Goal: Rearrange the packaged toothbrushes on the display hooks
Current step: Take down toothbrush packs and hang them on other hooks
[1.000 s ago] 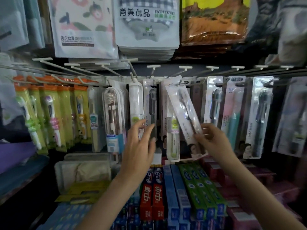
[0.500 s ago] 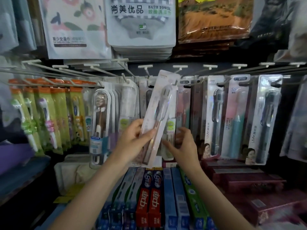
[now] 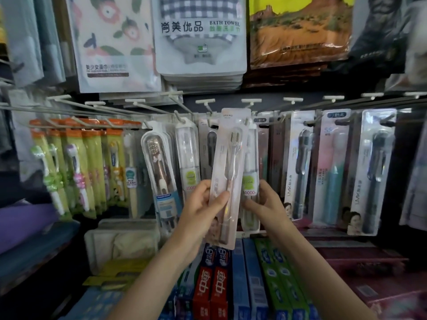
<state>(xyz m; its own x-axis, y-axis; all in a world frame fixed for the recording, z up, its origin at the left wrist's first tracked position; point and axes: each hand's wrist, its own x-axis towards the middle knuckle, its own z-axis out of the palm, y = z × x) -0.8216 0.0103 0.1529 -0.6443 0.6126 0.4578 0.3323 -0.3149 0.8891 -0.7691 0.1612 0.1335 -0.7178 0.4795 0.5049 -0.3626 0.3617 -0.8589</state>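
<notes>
We face a shop display wall (image 3: 231,100) with rows of hooks (image 3: 204,102), packaged towels (image 3: 201,35) hanging along its top edge and toothpaste boxes (image 3: 219,287) stacked along the bottom. Our left hand (image 3: 201,213) reaches up from below, thumb across the front and fingers curled behind, pinching a white toothbrush pack (image 3: 228,172) near its lower half. The pack stands nearly upright at the middle of the wall, its top close to a hook. Our right hand (image 3: 268,204) sits just beside it, fingers curled round a hanging green-labelled pack (image 3: 249,181).
</notes>
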